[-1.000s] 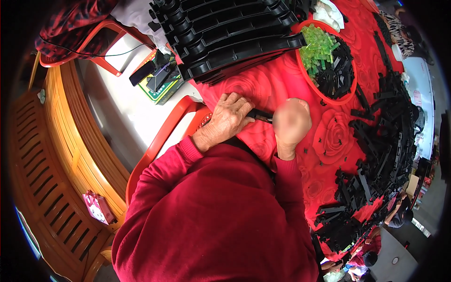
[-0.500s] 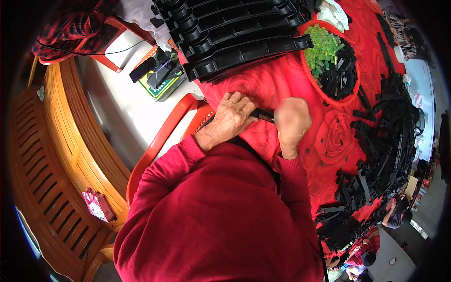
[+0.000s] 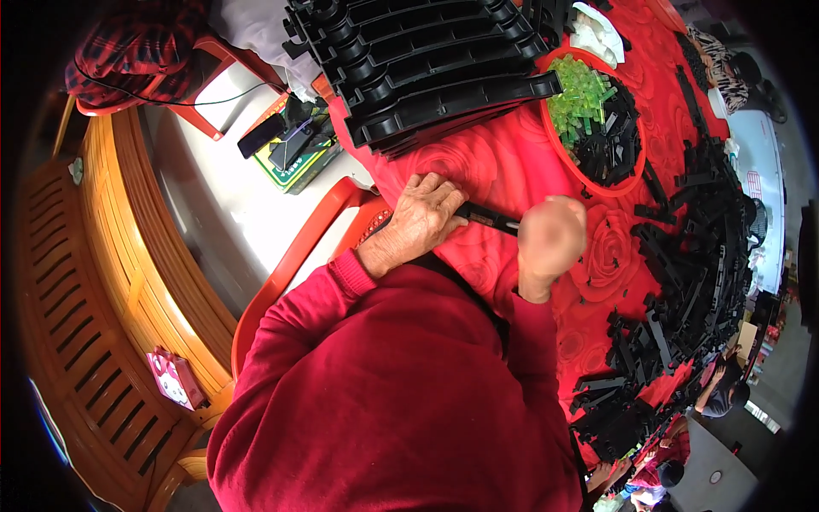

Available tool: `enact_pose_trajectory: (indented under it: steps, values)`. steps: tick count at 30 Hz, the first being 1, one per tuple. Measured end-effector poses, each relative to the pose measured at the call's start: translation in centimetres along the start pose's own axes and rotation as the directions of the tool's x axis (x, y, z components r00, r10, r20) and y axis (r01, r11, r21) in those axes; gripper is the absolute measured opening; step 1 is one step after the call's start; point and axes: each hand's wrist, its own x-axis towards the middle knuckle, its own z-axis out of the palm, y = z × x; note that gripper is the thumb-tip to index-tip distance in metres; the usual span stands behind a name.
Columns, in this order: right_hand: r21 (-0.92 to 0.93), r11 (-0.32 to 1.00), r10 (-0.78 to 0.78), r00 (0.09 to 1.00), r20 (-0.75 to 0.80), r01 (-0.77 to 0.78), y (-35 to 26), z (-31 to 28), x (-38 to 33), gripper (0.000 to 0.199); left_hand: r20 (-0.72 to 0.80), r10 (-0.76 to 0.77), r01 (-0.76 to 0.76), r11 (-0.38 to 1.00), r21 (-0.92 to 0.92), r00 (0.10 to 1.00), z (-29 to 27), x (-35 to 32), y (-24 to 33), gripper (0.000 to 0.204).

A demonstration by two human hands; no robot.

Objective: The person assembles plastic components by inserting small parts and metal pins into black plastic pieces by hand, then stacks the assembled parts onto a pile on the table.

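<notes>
My left hand (image 3: pixel 422 218) is closed round one end of a narrow black plastic strip (image 3: pixel 490 218) above the red tablecloth. The strip slants from that hand toward my right hand (image 3: pixel 552 241), which is blurred but looks like a fist at its far end. The right fingers are hard to make out, and the strip's tip is hidden there. Beyond the hands, a red-rimmed basin (image 3: pixel 636 183) holds light green translucent pieces (image 3: pixel 578 96) and small black pieces (image 3: pixel 616 136).
A stack of black slotted plastic frames (image 3: pixel 444 77) stands at the table's far side. Black strips (image 3: pixel 695 256) lie heaped along the right. A red chair (image 3: pixel 294 247), a wooden bench (image 3: pixel 94 333) and a green box with phones (image 3: pixel 294 162) are to the left. Other people (image 3: pixel 725 384) are at lower right.
My right hand has moved right and slightly nearer to me, so more of the black strip shows between the hands. The left hand keeps its hold. The whole view has shifted slightly.
</notes>
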Motion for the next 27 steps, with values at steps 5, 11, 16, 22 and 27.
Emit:
enact_pose_trajectory:
  steps: [5,11,16,22,27]
  values:
    - [-0.638,0.762,-0.235,0.965,-0.112,0.111,-3.5,-4.1,0.5,0.017,0.017,-0.008,0.008,1.0,-0.02,1.0,-0.1,0.1,0.0,0.036]
    - [-0.997,0.075,-0.235,0.971,-0.047,-0.03,-4.7,-12.3,1.2,0.018,0.022,-0.012,0.012,1.0,0.011,1.0,-0.1,-0.1,0.1,0.037]
    - [-0.986,-0.078,-0.339,0.926,0.164,0.145,-6.8,-12.1,3.0,0.026,-0.031,0.01,-0.01,1.0,0.005,0.999,0.1,-0.1,0.3,0.033]
    - [-0.988,0.024,-0.279,0.95,0.137,0.15,-5.9,-9.5,8.1,0.018,0.014,-0.016,0.015,1.0,0.007,1.0,0.0,-0.2,0.0,0.036]
    - [-0.988,0.02,-0.221,0.964,0.147,0.155,-4.1,-10.1,14.8,0.019,0.012,0.002,-0.003,0.999,0.032,1.0,0.0,0.0,0.0,0.037]
